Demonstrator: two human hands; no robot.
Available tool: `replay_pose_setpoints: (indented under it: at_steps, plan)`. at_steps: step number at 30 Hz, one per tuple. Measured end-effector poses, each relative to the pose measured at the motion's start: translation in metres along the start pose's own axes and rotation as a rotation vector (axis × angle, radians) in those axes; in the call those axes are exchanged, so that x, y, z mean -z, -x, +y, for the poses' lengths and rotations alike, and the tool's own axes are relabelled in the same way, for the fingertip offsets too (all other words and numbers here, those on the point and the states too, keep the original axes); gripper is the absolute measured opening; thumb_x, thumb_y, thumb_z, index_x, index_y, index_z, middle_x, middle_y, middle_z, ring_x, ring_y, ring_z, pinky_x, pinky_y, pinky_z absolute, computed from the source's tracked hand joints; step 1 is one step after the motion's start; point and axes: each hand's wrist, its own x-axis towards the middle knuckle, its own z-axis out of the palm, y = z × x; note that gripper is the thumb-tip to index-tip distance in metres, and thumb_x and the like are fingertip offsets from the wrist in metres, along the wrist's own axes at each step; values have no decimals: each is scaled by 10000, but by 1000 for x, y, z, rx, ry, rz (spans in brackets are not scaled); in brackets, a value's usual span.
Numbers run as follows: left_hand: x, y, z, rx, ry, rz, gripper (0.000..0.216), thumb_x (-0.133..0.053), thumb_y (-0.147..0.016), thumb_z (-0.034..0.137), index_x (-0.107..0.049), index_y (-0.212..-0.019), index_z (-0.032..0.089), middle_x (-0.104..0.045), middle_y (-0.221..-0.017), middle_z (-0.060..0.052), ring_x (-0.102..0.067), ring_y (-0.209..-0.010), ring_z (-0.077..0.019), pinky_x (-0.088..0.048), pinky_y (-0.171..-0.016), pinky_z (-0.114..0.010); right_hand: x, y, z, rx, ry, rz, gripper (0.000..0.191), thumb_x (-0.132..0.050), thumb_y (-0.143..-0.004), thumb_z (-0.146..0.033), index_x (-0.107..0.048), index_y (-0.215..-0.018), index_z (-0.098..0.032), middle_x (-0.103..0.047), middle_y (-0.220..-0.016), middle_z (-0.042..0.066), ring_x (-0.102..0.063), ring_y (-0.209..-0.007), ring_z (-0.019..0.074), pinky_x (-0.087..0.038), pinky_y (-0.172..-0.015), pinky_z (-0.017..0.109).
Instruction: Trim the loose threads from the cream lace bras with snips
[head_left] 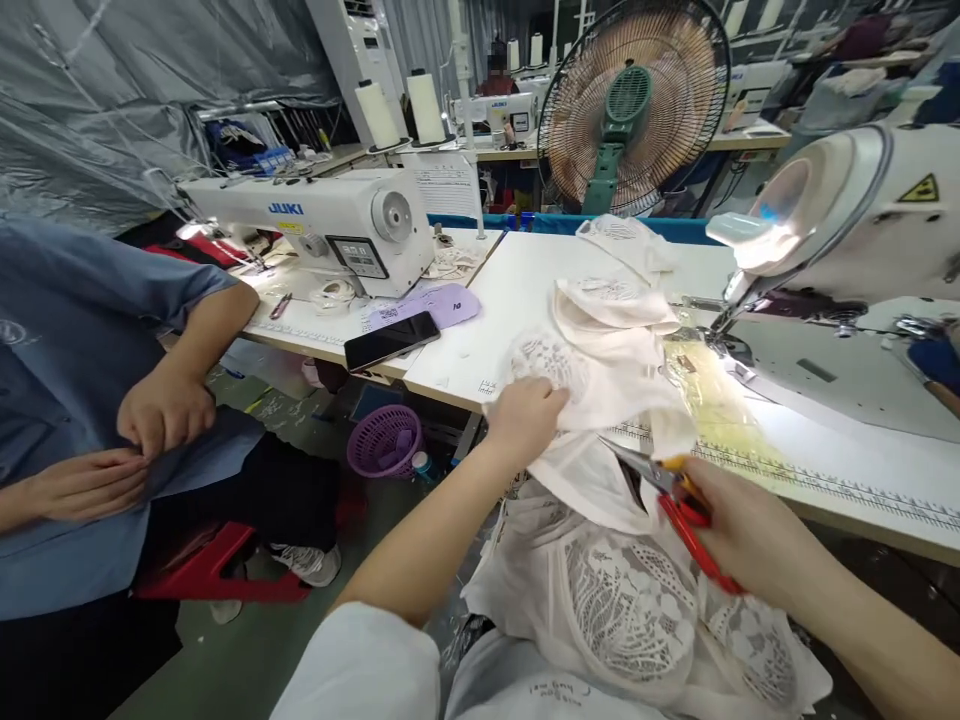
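Our left hand pinched the soft, limp lace garment at its edge; our right hand, fingers closed, held red scissors just beside it.

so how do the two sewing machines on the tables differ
The white Juki sewing machine stands farther off on the left table, seen whole from its side; the white sewing machine on the right is close and cut off by the frame. White fabric lies by the right machine, held by the left hand; the right hand grips red-handled scissors. A black phone lies near the Juki. Both are white with lit work areas.
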Motion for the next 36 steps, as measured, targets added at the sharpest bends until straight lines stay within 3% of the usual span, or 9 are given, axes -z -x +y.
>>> replay_pose_setpoints:
  at_steps: [3,5,8,15,19,23,26,29,36]
  plan:
    - [-1,23,-8,-10,79,105,361,-338,-922,169,-589,-1182,156,-630,-935,-106,-587,-910,-220,-484,-750,-332,-10,32,15,39,-293,92,208,-525,-807,-332,-394,-665,-253,-417,-534,-32,-376,-440,152,-289,-418,263]
    - [0,37,-8,-102,131,150,404,-424,-926,364,-551,-1243,149,-617,-1035,-127,-574,-956,-240,-484,-793,-361,-14,37,21,-90,-555,118,287,-667,-745,-404,-441,-676,-240,-422,-570,-38,-371,-458,131,-313,-422,256]
    - [2,44,0,-173,68,72,728,-652,-741,582,-516,-1302,139,-572,-1194,-171,-538,-1050,-320,-453,-896,-464,-16,29,24,-299,-903,148,446,-812,-613,-508,-481,-695,-221,-502,-640,-17,-512,-566,159,-448,-503,268]
    - [-4,32,18,-73,-177,-13,721,-725,-731,446,-472,-1363,209,-546,-1283,-158,-498,-1145,-339,-441,-902,-475,-19,6,17,-373,-1112,188,555,-836,-536,-621,-537,-738,-200,-632,-716,32,-611,-613,183,-534,-545,273]
    - [-10,25,15,-34,-190,26,547,-652,-809,320,-512,-1330,228,-578,-1235,-152,-519,-1124,-329,-446,-884,-474,-19,-5,2,-312,-1185,284,620,-765,-516,-734,-468,-705,-224,-692,-950,76,-640,-983,252,-543,-845,320]
    - [-12,23,-1,39,24,107,394,-592,-822,246,-600,-1213,201,-616,-1142,-145,-556,-1053,-322,-453,-877,-475,-2,-22,1,-286,-1101,267,562,-718,-578,-699,-472,-756,-225,-668,-1107,112,-644,-1003,278,-555,-805,359]
    - [-8,24,-21,90,161,181,292,-492,-860,229,-625,-1111,160,-642,-1041,-129,-593,-967,-274,-487,-829,-412,19,-43,11,-323,-844,218,335,-733,-673,-448,-531,-770,-200,-683,-980,112,-667,-844,272,-542,-655,349]
    - [-3,26,-35,131,186,239,268,-395,-890,200,-621,-1025,147,-651,-935,-105,-618,-895,-226,-510,-768,-347,32,-72,16,-358,-480,211,205,-713,-746,-226,-520,-701,-173,-631,-777,50,-625,-785,227,-503,-698,351]
    - [-3,28,-37,179,220,273,239,-419,-876,212,-623,-990,165,-671,-924,-96,-641,-907,-222,-527,-764,-335,6,-119,-16,-260,-68,96,211,-592,-931,-347,-605,-960,-139,-613,-922,42,-597,-795,164,-514,-732,338]
